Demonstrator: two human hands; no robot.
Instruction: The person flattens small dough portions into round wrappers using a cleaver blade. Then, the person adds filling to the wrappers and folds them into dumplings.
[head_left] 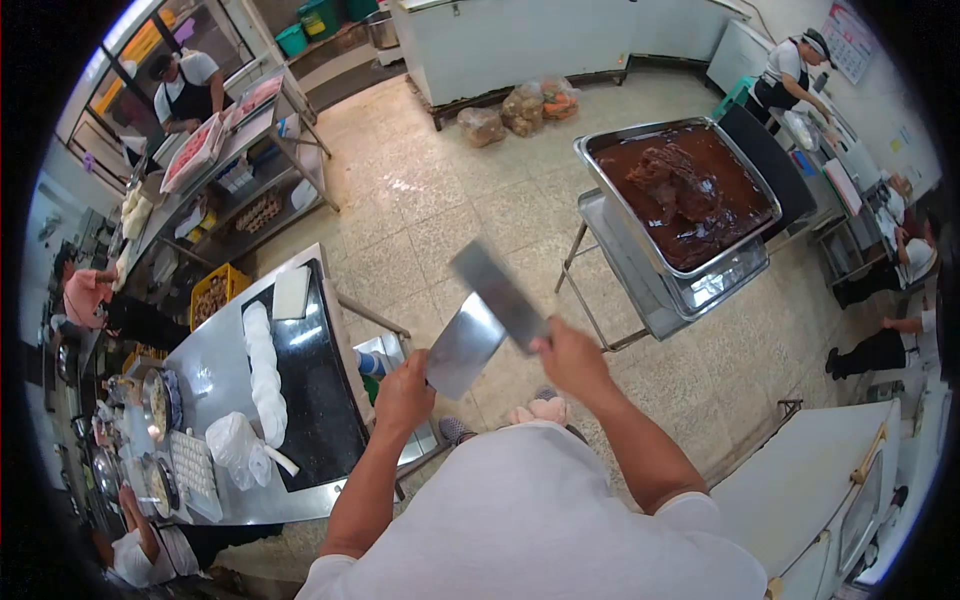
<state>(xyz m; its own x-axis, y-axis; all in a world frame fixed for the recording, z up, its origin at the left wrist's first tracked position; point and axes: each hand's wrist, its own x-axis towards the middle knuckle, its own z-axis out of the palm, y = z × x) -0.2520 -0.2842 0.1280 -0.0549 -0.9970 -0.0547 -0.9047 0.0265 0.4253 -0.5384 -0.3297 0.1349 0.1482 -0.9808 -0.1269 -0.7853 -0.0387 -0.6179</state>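
My left hand (404, 398) is closed around one end of a shiny, broad metal scraper (466, 345), its flat blade angled up and to the right. My right hand (574, 358) grips a second metal scraper (497, 292), which is blurred and crosses over the far end of the first. Whether the two blades touch, I cannot tell. Both are held over the floor in front of my body. Ahead on the right, a deep metal tray (603, 172) holds a dark brown, glossy mass (675, 185), heaped in its middle. Neither hand touches the tray.
The tray rests on a metal stand (590, 225). At left, a steel table (205, 375) bears a black slab (325, 415), a long white wrapped roll (263, 370) and a plastic bag (235, 448). Bags (525, 108) lie by a white chest (530, 50). Several people work around the room's edges.
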